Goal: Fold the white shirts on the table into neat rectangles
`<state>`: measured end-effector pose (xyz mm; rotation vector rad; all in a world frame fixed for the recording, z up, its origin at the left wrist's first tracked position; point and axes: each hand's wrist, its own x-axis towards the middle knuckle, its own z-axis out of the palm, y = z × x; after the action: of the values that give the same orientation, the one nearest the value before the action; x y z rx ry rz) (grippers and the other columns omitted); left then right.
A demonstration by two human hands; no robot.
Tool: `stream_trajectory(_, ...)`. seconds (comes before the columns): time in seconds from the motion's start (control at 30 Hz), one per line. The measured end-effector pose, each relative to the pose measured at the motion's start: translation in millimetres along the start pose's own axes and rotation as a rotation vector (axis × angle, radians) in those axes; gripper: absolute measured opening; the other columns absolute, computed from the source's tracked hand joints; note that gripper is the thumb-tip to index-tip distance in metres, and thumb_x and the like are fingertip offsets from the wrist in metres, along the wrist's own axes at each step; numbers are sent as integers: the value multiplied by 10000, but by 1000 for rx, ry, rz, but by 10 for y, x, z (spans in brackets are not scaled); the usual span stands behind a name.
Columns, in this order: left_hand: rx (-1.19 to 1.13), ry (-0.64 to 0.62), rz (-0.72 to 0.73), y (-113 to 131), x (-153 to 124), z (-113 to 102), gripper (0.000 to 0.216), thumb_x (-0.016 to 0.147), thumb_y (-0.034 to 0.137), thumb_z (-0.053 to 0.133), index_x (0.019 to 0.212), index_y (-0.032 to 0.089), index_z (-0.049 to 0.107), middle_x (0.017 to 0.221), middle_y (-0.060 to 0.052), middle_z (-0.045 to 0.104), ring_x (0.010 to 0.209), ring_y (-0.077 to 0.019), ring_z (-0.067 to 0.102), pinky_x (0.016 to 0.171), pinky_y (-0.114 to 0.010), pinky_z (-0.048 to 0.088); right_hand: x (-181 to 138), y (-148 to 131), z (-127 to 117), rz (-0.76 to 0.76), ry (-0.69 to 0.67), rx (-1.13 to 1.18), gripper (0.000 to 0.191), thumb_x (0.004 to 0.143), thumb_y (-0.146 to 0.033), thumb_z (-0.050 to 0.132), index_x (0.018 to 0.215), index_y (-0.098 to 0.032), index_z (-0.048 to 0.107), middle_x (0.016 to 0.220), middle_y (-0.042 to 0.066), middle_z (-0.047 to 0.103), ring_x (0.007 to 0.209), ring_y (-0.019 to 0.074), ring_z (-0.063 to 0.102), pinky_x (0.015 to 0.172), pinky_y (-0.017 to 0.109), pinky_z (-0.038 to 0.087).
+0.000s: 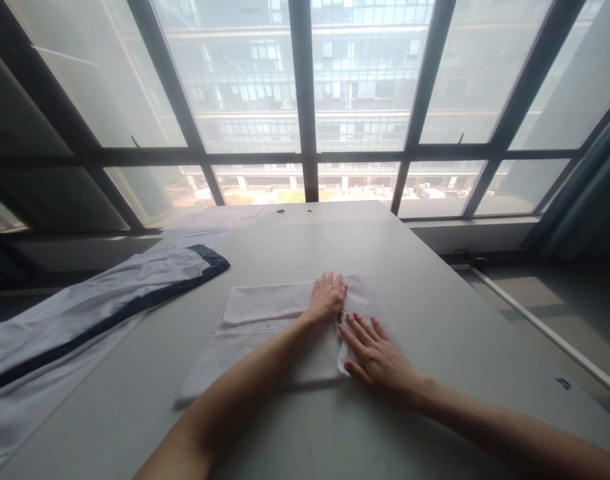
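Left hand [329,295] and right hand [377,357] lay flat, fingers slightly spread, on folded white cloth [272,303].
Cloth rested mid-way along a smooth white tabletop [305,250]; white-and-navy fabric [115,287] was heaped at the left edge. Dark-framed windows [359,73] rose behind, daylit; a blue-grey curtain [592,193] hung at far right.

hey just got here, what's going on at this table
A person has both hands on a white cloth that lies in layers on a white table by the windows. The left hand is palm down on its far part, and the right hand is palm down nearer the person, with its fingers spread. Off to the left, more white fabric with a dark strip hangs over the table's edge.
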<state>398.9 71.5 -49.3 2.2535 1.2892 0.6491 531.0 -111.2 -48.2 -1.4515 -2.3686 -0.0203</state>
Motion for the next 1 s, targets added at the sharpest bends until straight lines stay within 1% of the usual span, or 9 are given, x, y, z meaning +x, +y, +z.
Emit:
stream_trajectory(0.23, -35, 123, 56, 123, -44, -65, 433, 1001, 279, 448, 1409, 174, 546, 1600, -156, 399, 1539, -292, 224, 1257, -498, 68, -80, 102, -52, -72, -59, 97, 661, 1009, -460, 511, 1592, -187, 363, 1638, 153, 311, 1531, 335, 253, 1223, 590, 259)
stream_trajectory(0.3, -24, 112, 183, 218, -95, -95, 410, 979, 204, 431, 1349, 204, 607, 1583, -122, 434, 1527, -276, 260, 1264, -489, 87, -16, 180, -138, -24, 55, 258, 515, 1034, -430, 461, 1508, -236, 508, 1564, 117, 471, 1466, 296, 410, 1190, 540, 361)
stream_trajectory(0.37, -39, 32, 326, 313, -176, -85, 419, 958, 165, 428, 1310, 237, 644, 1538, -92, 497, 1493, -258, 339, 1266, -466, 135, 126, 336, -217, 89, 277, 407, 432, 1058, -397, 386, 1383, -250, 631, 1425, 98, 627, 1350, 258, 559, 1134, 488, 453)
stream_trajectory(0.47, -42, -70, 434, 417, -321, 4, 441, 974, 274, 484, 1400, 225, 585, 1549, -112, 482, 1499, -285, 329, 1261, -486, 151, 442, 701, -246, 260, 517, 405, 477, 1050, -410, 358, 1369, -186, 633, 1403, 141, 635, 1352, 272, 553, 1155, 502, 421)
stream_trajectory(0.57, -3, -121, 414, 446, -427, 109, 624, 963, 471, 544, 1503, 165, 473, 1625, -165, 352, 1550, -348, 178, 1257, -540, 84, 705, 1063, -124, 274, 331, 279, 572, 1045, -425, 321, 1473, -105, 525, 1544, 198, 478, 1478, 293, 390, 1201, 535, 329)
stream_trajectory(0.67, 24, -172, 386, 432, -460, 162, 661, 960, 524, 524, 1495, 138, 482, 1634, -180, 326, 1560, -347, 133, 1263, -518, 31, 785, 1298, 48, 135, 3, 198, 590, 1052, -447, 299, 1540, -146, 443, 1615, 163, 370, 1519, 288, 303, 1212, 571, 267)
stream_trajectory(0.73, 7, -183, 378, 422, -461, 174, 661, 954, 525, 524, 1479, 125, 502, 1633, -182, 327, 1562, -339, 129, 1267, -490, 12, 760, 1409, 121, 92, -107, 154, 589, 1061, -463, 278, 1561, -182, 412, 1625, 144, 351, 1522, 282, 295, 1214, 583, 239)
stream_trajectory(0.87, -153, -182, 317, 415, -470, 192, 680, 906, 500, 591, 1487, 160, 497, 1636, -149, 337, 1565, -338, 118, 1264, -487, -26, 664, 1617, 145, 130, -112, 24, 594, 1054, -505, 288, 1565, -227, 410, 1622, 126, 362, 1520, 291, 297, 1225, 605, 175)
stream_trajectory(1.0, -238, -186, 280, 453, -462, 159, 683, 869, 459, 645, 1471, 169, 506, 1616, -149, 376, 1554, -352, 158, 1262, -505, -20, 587, 1745, 140, 254, -68, -54, 634, 1053, -499, 249, 1564, -159, 407, 1608, 164, 379, 1512, 307, 315, 1224, 583, 214)
